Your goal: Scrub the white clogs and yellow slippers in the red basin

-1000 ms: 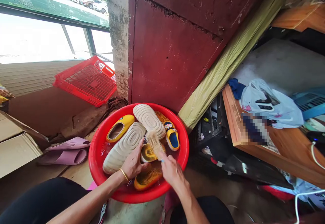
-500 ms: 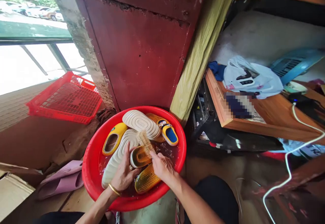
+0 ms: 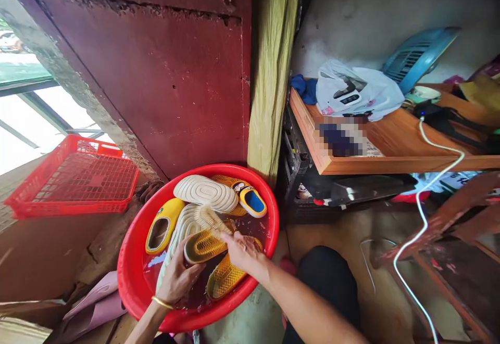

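My left hand [image 3: 180, 274] is closed on the heel end of a slipper [image 3: 205, 245], whose yellow-brown zigzag sole faces up. In my right hand [image 3: 244, 250] is a scrubbing brush [image 3: 211, 220] with pale bristles, held over the far part of that slipper; whether the bristles touch it I cannot tell. Both hands are over a red basin [image 3: 124, 268] of dark water. Around them in the basin lie a yellow slipper [image 3: 166, 224], a cream slipper sole [image 3: 205, 193], a yellow slipper with a blue inside [image 3: 252, 202] and another zigzag sole [image 3: 226, 279].
A red plastic crate [image 3: 84, 177] sits on cardboard at the left. Purple slippers [image 3: 94, 307] lie beside the basin. Behind it stands a dark red door [image 3: 156, 84]. To the right, a wooden table [image 3: 398, 141] holds a plastic bag [image 3: 359, 91], and a white cable [image 3: 417, 224] hangs down.
My view has turned to the right, so the surroundings sit further left. The held slipper is tilted differently, and more of its sole shows. Both hands keep their hold.
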Tool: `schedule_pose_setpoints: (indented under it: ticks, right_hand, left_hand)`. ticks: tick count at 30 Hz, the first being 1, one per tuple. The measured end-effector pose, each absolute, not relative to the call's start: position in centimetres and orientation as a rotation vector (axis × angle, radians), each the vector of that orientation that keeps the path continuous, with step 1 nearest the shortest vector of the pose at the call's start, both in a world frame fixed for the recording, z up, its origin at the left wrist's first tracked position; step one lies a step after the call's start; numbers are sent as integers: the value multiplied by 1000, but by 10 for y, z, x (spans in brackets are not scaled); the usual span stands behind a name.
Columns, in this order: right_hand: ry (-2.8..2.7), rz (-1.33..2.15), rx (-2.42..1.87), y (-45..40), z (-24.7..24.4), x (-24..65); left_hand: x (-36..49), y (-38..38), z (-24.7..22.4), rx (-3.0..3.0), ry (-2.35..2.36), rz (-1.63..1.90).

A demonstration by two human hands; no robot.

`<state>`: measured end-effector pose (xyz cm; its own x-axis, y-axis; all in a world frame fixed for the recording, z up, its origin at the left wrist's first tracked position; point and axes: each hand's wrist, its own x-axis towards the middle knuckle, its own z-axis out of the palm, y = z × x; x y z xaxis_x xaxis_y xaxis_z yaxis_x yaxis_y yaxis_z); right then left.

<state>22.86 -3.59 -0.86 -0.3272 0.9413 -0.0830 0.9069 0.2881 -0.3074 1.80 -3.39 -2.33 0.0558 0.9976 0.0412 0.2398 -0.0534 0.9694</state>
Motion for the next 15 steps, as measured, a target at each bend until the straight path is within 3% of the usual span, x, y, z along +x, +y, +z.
schedule_pose_setpoints:
  ticks: [7, 15]
  right_hand:
    - [-2288, 488, -1848, -12, -37, 247]
    - [-2406, 462, -1455, -51, -18, 203]
  left_hand:
    - [11, -41, -24, 751, 1255, 826]
    - [32, -31, -40, 574, 1217, 859]
